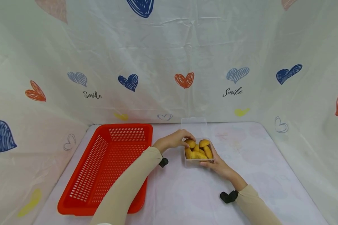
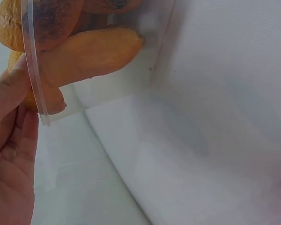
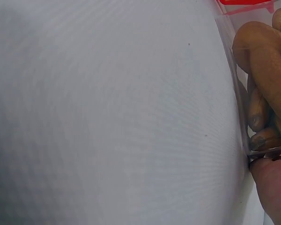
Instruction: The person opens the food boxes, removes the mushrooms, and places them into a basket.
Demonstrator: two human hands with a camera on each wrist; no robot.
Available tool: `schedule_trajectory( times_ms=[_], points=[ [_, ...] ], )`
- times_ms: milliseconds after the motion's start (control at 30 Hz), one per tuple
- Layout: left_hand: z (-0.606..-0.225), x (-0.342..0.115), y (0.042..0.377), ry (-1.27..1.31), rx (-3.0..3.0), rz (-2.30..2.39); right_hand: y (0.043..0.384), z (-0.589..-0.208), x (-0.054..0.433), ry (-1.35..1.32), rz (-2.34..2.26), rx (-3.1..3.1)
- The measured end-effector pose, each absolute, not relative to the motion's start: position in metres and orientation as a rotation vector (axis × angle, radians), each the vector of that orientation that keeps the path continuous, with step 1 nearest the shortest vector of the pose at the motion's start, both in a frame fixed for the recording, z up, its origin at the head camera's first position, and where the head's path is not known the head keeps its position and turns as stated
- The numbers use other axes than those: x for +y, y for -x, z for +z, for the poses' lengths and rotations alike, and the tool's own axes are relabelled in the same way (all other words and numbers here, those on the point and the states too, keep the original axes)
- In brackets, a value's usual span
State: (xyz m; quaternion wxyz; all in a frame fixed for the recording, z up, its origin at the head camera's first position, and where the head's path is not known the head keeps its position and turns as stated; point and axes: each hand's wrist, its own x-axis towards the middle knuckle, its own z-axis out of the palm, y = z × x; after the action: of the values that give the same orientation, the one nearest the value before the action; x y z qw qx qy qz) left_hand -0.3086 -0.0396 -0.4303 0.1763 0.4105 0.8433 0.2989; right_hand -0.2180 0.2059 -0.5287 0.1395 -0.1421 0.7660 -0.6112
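A clear plastic box full of yellow-brown mushrooms stands on the table, its transparent lid swung open towards the back. My left hand reaches over the box's left edge and pinches a round-capped mushroom between thumb and fingers. Beyond the clear wall in the left wrist view, a thick mushroom stem lies beside that hand. At the front right corner my right hand grips the box, thumb along the front. Its fingers are largely hidden in the right wrist view, where mushrooms show through the wall.
A red perforated plastic basket stands to the left, under my left forearm. The table has a white cloth. Behind it hangs a white curtain printed with hearts.
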Motion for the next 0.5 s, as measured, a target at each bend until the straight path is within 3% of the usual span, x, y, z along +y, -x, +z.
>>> schedule_trajectory(
  times_ms=[500],
  points=[
    [-0.414,-0.04,0.306,-1.255,2.425,0.835,0.22,-0.529,0.206,0.408,-1.767,2.21]
  ],
)
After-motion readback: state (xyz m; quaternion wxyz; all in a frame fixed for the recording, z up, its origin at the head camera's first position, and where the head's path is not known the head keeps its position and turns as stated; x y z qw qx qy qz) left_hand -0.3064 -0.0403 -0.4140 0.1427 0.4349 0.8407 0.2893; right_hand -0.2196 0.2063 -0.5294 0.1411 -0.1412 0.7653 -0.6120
